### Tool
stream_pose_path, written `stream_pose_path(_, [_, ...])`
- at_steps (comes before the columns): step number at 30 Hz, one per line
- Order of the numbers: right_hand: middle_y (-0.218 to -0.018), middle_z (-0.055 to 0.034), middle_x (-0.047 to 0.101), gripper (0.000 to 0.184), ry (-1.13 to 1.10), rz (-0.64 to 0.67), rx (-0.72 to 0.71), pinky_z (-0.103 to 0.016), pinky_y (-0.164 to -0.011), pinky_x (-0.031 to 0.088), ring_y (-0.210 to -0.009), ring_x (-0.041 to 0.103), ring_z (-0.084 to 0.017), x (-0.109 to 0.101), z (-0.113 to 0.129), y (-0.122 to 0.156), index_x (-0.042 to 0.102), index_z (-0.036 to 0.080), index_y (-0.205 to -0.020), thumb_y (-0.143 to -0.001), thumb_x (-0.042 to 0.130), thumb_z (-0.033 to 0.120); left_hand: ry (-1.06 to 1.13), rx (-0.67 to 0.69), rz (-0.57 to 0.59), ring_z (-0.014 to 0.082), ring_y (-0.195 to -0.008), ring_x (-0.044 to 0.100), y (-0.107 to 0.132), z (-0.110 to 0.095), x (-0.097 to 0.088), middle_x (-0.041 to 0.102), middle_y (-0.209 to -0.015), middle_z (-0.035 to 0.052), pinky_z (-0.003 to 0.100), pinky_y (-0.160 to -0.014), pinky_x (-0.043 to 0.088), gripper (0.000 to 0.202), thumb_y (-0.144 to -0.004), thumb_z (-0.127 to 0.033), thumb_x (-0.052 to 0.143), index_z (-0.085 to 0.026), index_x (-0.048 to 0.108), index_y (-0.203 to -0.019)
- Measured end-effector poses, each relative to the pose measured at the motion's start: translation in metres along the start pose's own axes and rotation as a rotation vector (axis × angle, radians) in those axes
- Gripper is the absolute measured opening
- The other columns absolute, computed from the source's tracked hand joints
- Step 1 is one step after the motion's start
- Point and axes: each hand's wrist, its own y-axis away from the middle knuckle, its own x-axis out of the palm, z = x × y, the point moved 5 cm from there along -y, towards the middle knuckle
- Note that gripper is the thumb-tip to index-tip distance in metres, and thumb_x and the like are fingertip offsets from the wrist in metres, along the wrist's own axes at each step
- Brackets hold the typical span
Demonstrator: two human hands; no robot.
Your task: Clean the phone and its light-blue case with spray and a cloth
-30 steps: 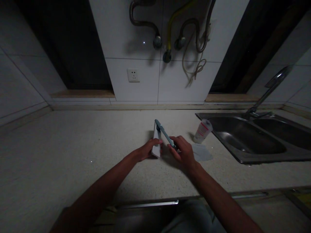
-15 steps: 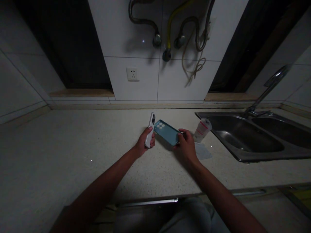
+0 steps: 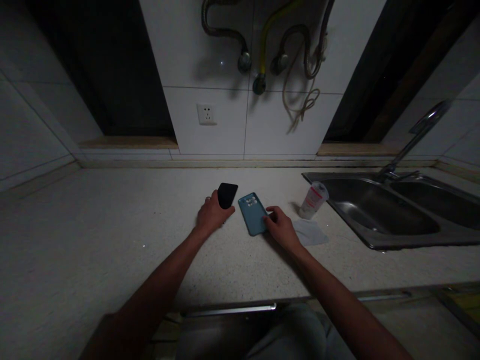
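Note:
A blue phone case (image 3: 252, 218) lies flat on the speckled countertop (image 3: 112, 235), camera cutouts toward the wall. My right hand (image 3: 279, 227) rests against its right edge, fingers curled on it. My left hand (image 3: 212, 215) is closed around a phone (image 3: 227, 194), whose dark screen faces up just left of the case. The room is dim.
A small white bottle with a red label (image 3: 313, 199) lies on its side near a steel double sink (image 3: 393, 212) with a tap (image 3: 416, 137). A pale wipe (image 3: 311, 233) lies right of my right hand. Hoses (image 3: 285, 45) and a socket (image 3: 206, 114) are on the wall.
The case came off the phone: one second ago both were together and upright. My right hand has laid the case flat; my left hand has turned the phone screen-up.

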Motion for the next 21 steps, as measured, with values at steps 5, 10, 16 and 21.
stream_pose_path(5, [-0.096, -0.0095, 0.075, 0.030, 0.418, 0.112, -0.052, -0.030, -0.067, 0.041, -0.085, 0.068, -0.024, 0.004, 0.014, 0.009, 0.061, 0.018, -0.118, -0.094, 0.048, 0.032, -0.214, -0.050, 0.102, 0.0359, -0.104, 0.065, -0.003, 0.014, 0.001, 0.062, -0.117, 0.0200, 0.043, -0.083, 0.051, 0.068, -0.076, -0.052, 0.061, -0.015, 0.048, -0.132])
stream_pose_path(10, [-0.100, -0.0092, 0.076, 0.033, 0.584, 0.158, -0.091, -0.030, -0.068, 0.040, -0.089, 0.070, -0.025, 0.010, 0.017, 0.011, 0.056, 0.019, -0.126, -0.097, 0.047, 0.031, -0.260, -0.093, 0.151, 0.0350, -0.106, 0.065, -0.006, 0.019, -0.001, 0.062, -0.119, 0.0207, 0.042, -0.085, 0.050, 0.069, -0.077, -0.055, 0.059, -0.015, 0.047, -0.132])
stream_pose_path(16, [-0.103, -0.0096, 0.075, 0.035, 0.586, 0.158, -0.102, -0.030, -0.072, 0.043, -0.092, 0.070, -0.024, 0.012, 0.019, 0.014, 0.055, 0.018, -0.129, -0.098, 0.045, 0.030, -0.230, -0.135, 0.199, 0.0347, -0.108, 0.065, -0.008, 0.024, -0.002, 0.063, -0.120, 0.0205, 0.040, -0.085, 0.050, 0.071, -0.077, -0.060, 0.061, -0.015, 0.048, -0.130])
stream_pose_path(21, [-0.119, -0.0140, 0.071, 0.041, 0.494, 0.158, -0.196, -0.032, -0.088, 0.046, -0.107, 0.066, -0.025, 0.017, 0.022, 0.017, 0.056, 0.014, -0.133, -0.096, 0.049, 0.028, -0.297, -0.114, 0.179, 0.0349, -0.111, 0.063, -0.006, 0.024, 0.002, 0.055, -0.128, 0.0255, 0.040, -0.086, 0.050, 0.074, -0.083, -0.061, 0.054, -0.010, 0.043, -0.137])
